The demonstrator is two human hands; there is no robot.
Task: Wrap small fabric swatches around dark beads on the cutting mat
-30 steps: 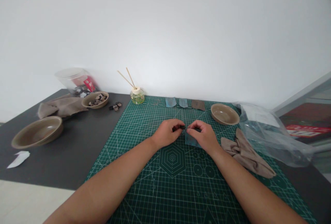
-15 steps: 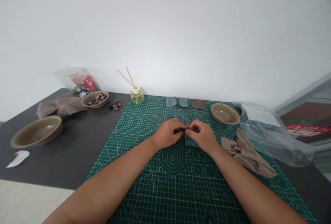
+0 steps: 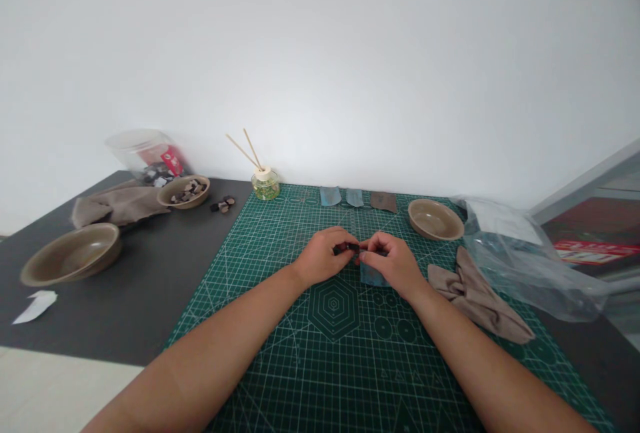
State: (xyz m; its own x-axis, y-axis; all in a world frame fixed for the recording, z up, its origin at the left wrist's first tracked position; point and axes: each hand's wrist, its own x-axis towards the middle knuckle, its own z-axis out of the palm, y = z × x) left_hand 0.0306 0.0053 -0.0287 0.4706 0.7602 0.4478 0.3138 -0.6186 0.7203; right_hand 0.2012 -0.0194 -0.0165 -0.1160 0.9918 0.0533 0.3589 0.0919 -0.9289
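Observation:
Over the middle of the green cutting mat [image 3: 265, 366], my left hand [image 3: 325, 256] pinches a small dark piece [image 3: 353, 247] between its fingertips. Close beside it on the right, my right hand [image 3: 393, 261] grips the upper part of a blue-grey cloth square [image 3: 373, 275], which hangs below its fingers. The fingertips of both hands nearly meet, and the fine detail between them is too small to make out. Two blue cloth pieces [image 3: 330, 197] and a brown cloth piece [image 3: 383, 201] lie along the mat's back edge.
A bowl [image 3: 436, 219], a crumpled brown cloth [image 3: 480, 299] and a clear plastic bag [image 3: 530, 266] are at the right. Left are a bowl of scraps [image 3: 184, 191], another bowl [image 3: 73, 256], a folded cloth [image 3: 120, 204], a tub [image 3: 145, 153] and dark scraps [image 3: 223, 204]. A reed diffuser [image 3: 265, 183] stands behind.
My left fingertips have shifted slightly, and more of the dark piece shows. The blue-grey cloth under my right hand has moved a little to the right and shows more of its face.

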